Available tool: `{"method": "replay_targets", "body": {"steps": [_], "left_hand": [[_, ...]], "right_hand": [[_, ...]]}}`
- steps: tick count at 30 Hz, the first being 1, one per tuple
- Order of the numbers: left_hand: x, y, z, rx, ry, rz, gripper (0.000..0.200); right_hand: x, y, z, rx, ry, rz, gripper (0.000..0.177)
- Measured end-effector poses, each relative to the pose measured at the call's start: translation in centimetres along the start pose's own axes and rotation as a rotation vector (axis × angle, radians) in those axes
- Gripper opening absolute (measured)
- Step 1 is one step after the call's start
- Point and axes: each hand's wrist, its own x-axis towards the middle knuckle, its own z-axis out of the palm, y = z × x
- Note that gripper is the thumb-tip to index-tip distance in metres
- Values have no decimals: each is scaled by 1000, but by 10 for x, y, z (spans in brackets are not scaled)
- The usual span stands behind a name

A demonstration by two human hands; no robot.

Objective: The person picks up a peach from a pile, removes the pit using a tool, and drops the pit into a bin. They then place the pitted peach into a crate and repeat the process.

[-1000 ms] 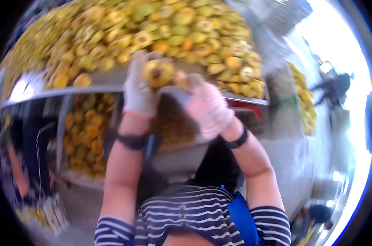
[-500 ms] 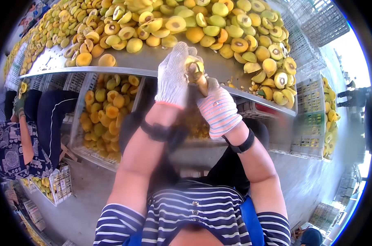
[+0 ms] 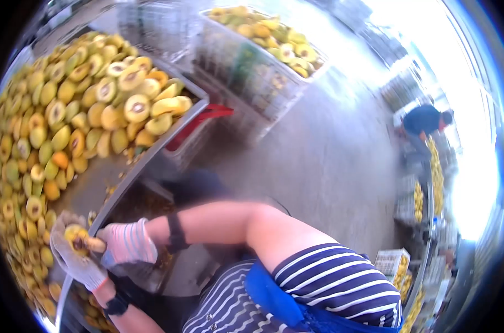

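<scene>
In a white knit glove, my left hand (image 3: 74,260) is closed around a yellow peach half (image 3: 73,233), cut side toward me. My right hand (image 3: 131,244), in a striped glove, grips a pitting tool (image 3: 98,244) with a pale wooden-looking handle. The tool's tip meets the dark middle of the peach half; its working end is hidden there. Both hands are at the near edge of a metal table (image 3: 99,175). Beside them is a large heap of halved peaches (image 3: 63,127), several with brown pits showing.
Past the table's corner stands a white crate (image 3: 246,83) full of peach halves. Below the edge sits a red-rimmed bin (image 3: 199,126). Concrete floor (image 3: 313,161) stretches to the right, where another person (image 3: 421,119) bends over more fruit. A smaller crate (image 3: 393,263) stands at lower right.
The view has swung to the right, so the table and both hands now appear at left. The peach half and the tool stay in my hands.
</scene>
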Motion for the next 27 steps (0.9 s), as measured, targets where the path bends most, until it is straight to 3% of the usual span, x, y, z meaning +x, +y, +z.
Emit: {"method": "replay_targets", "body": {"steps": [2, 3, 4, 5, 6, 9, 11, 12, 14, 15, 16, 18, 19, 22, 24, 25, 26, 27], "left_hand": [[2, -19, 3, -104, 25, -80, 39], [0, -22, 10, -115, -5, -90, 39], [-2, -18, 20, -34, 23, -171, 37], [-2, -14, 27, 47, 52, -249, 36], [0, -10, 30, 35, 33, -253, 36], [4, -12, 32, 217, -105, -306, 27], [-12, -3, 48, 244, -52, -293, 27], [-17, 0, 54, 264, 8, -277, 27], [-12, -13, 36, 307, -73, -279, 28], [-11, -17, 27, 352, -147, -285, 28], [-9, -14, 25, 355, -142, -284, 28], [-7, -4, 24, 416, -205, -277, 30], [-10, -3, 25, 415, -195, -278, 30], [-15, -13, 27, 84, 204, -259, 31], [-11, -13, 18, 78, 229, -187, 24], [-11, -6, 16, 74, 207, -181, 23], [-13, -1, 15, 63, 172, -184, 23], [-11, 0, 7, 128, 126, -177, 22]], "right_hand": [[-36, -32, -7, 523, 0, 270, 14], [-17, 6, -1, 331, 3, 181, 15], [-20, 1, -3, 133, 0, 98, 15], [-29, 0, -3, 142, 101, -10, 12], [-38, -3, -4, 257, 74, 175, 10], [-48, 4, -12, 295, -31, 234, 11], [-29, 30, -5, -637, -87, -193, 12], [-24, 42, 0, -637, -83, -192, 12], [-10, 65, 15, 37, 74, 54, 19], [27, 124, 26, -214, 62, -364, 28], [26, 119, 29, -212, 58, -367, 28], [15, 100, 32, 204, 95, -221, 15], [10, 88, 28, 202, 84, -220, 15], [19, 76, 28, -237, 177, 1, 26], [6, 33, 27, -49, 234, 126, 26], [-1, 16, 22, -93, 187, 78, 28], [12, 30, 27, -241, 155, -89, 27], [21, 43, 35, -194, 147, 19, 26]]}}
